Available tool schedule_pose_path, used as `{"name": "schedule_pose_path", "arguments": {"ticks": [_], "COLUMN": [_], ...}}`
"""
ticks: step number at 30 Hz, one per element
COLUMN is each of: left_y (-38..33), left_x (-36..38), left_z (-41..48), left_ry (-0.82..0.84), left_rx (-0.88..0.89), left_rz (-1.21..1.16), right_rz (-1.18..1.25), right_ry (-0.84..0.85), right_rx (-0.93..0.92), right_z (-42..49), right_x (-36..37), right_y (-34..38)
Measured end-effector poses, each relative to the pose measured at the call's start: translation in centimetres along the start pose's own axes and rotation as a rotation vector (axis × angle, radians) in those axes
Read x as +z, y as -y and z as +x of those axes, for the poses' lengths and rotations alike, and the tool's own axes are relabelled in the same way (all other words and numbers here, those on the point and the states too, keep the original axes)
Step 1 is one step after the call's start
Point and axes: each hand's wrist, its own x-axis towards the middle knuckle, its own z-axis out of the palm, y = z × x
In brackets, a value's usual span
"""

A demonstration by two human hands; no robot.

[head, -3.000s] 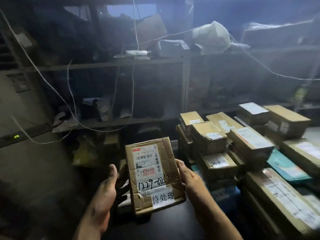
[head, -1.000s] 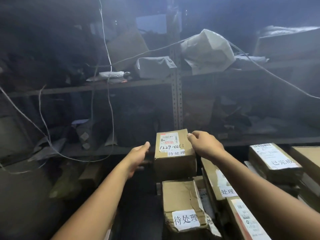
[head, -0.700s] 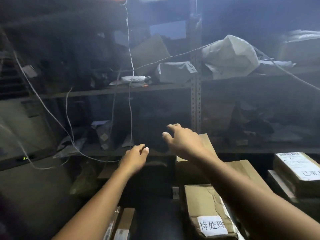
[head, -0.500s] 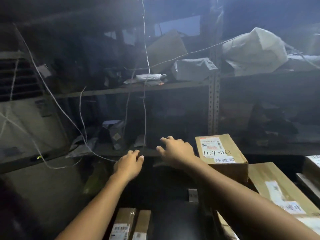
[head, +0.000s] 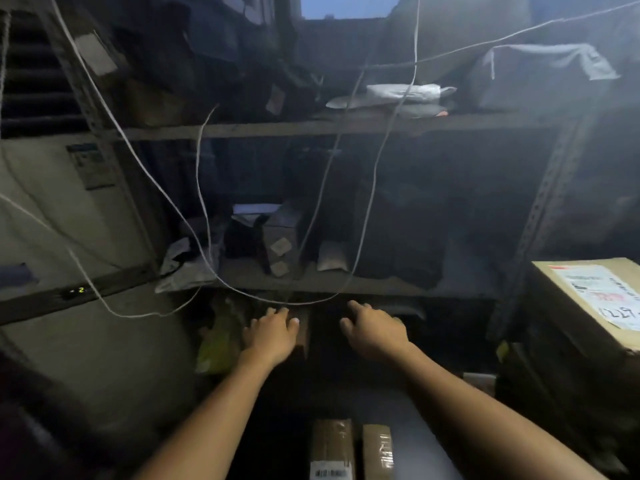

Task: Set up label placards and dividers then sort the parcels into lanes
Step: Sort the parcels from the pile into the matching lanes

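Both hands have come off the labelled parcel [head: 588, 306] and swung left. It now sits released on its stack at the right edge of the frame, so that one looks sorted. Left hand [head: 272, 332], fingers loosely spread, lies over a small brown box [head: 303, 337] in the dim lower centre; touching or just above, I cannot tell. Right hand [head: 375, 332] is beside it, fingers fanned, holding nothing. Just ahead is the lower shelf [head: 398, 289], with a slack white cable [head: 368, 216] drooping across it. Two small parcels [head: 332, 445] wait at bottom centre, between the forearms. Next pick, I'd judge, is that brown box.
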Motion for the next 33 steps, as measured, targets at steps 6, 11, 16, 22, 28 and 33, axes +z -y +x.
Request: {"name": "schedule_pose_path", "arguments": {"ticks": [6, 11, 16, 22, 28, 33], "left_y": [3.5, 5.9, 7.2, 8.1, 8.2, 9.8], "left_x": [4.2, 9.0, 12.0, 12.9, 13.0, 14.6], "left_z": [4.5, 7.6, 9.6, 9.8, 7.2, 4.6], "left_ry": [0.071, 0.192, 0.197, 0.145, -0.013, 0.044], "left_rx": [0.025, -0.084, -0.240, -0.300, -0.336, -0.399], "left_rz": [-0.053, -0.298, -0.739, -0.970, -1.007, -0.801], "right_rz": [0.071, 0.321, 0.693, 0.988, 0.921, 0.773], "right_ry": [0.130, 0.222, 0.237, 0.256, 0.070, 0.107], "right_rx": [0.091, 0.187, 0.263, 0.326, 0.414, 0.466], "right_z": [4.6, 8.8, 11.4, 12.7, 10.7, 7.5], "right_x": [7.2, 12.9, 16.8, 19.6, 20.6, 20.5], "right_y": [1.1, 1.8, 2.6, 3.1, 1.6, -0.6]}}
